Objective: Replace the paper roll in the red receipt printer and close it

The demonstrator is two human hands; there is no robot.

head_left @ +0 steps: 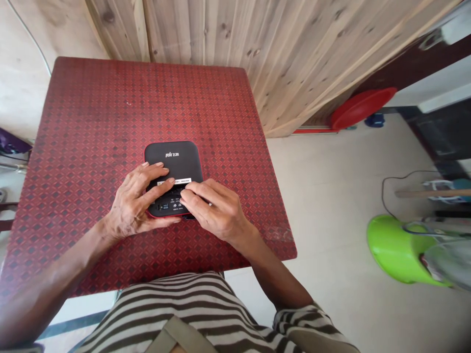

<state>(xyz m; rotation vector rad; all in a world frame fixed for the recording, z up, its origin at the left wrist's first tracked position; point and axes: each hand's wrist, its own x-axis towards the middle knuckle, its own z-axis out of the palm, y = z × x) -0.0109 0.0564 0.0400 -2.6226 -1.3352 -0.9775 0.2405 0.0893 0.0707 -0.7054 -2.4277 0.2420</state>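
Black plastic with a thin red edge made up the flat device [186,159], which lay on the near half of the red patterned table [147,108], its lettered face upward and its rounded corners just in from the wearer's side. Across it ran a white label strip [186,180], and nearer the wearer were a dark recess and a small slot [164,207] beside printed markings. The left hand [128,203] was spread over the device's left side, fingers resting on the face and thumb along the near edge. The right hand [217,208] had its fingertips bunched at the recess; whether they pinched a small part could not be told. The work looked midway: the recess seemed exposed, the handling there unfinished, and how much was left could not be read, since the fingers covered most of that spot. Beyond the table stood wooden panelling [235,34]; off to the right, on the pale floor [312,196], were a green bucket [390,250] and a red basin [362,108].
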